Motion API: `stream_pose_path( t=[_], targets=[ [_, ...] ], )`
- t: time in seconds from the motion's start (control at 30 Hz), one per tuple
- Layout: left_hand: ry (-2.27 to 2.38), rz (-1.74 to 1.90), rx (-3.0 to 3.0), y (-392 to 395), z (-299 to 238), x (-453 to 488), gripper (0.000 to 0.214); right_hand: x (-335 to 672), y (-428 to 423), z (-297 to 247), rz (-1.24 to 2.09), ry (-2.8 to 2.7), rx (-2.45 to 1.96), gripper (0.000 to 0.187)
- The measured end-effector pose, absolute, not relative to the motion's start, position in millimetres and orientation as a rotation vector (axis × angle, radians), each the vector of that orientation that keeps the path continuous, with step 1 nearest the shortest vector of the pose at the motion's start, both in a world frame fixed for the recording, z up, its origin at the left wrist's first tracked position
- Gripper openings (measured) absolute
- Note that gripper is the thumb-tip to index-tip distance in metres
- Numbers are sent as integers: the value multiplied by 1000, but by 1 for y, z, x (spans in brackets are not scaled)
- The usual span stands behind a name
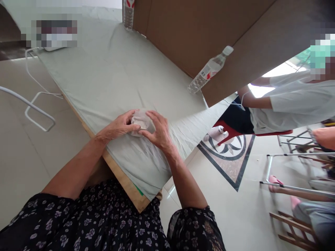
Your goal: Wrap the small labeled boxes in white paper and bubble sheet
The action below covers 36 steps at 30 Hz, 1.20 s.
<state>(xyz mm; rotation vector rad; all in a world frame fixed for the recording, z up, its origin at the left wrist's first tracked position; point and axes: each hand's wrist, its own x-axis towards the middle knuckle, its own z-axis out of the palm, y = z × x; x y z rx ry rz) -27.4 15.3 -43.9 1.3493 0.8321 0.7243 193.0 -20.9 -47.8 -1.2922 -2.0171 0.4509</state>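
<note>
Between my two hands, low over the near part of the cloth-covered table [115,73], is a small rounded bundle [140,120] in thin, whitish, see-through wrapping. What lies inside looks pale, but I cannot make out its kind. My left hand [121,123] curves round its left side, thumb laid along the front. From the right, my right hand [158,130] grips it with the thumb at the front and the fingers at the far side.
A clear plastic bottle [209,71] stands beside a large brown cardboard panel [188,31]; another bottle [128,15] is at its far left end. A white cable [31,75] hangs off the left edge. At right, a person in a white shirt [295,104] sits on a red chair [272,132].
</note>
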Motion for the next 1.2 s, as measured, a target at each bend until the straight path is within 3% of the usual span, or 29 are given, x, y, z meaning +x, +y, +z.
stream_pose_path(
  t=[0.1,0.2,0.3,0.47,0.67,1.07,1.2],
  targets=[
    [815,730,1351,16,-45,-27,91,203,-25,-55,526,-1871,-1339,92],
    [816,731,1374,17,-43,-27,94,208,-17,-62,877,-1748,-1288,118],
    [846,737,1390,15,-39,-25,89,201,-6,-65,1173,-1600,-1214,126],
    [932,749,1420,10,-41,-24,67,183,-7,-62,1319,-1336,-1244,108],
    [940,780,1171,13,-50,-28,99,178,-12,-64,1246,-1337,-1314,91],
    [983,833,1326,8,-52,-21,96,179,6,-56,1183,-1338,-1300,67],
    [1043,876,1448,9,-59,-21,97,171,23,-54,1177,-1357,-1241,51]
  ],
)
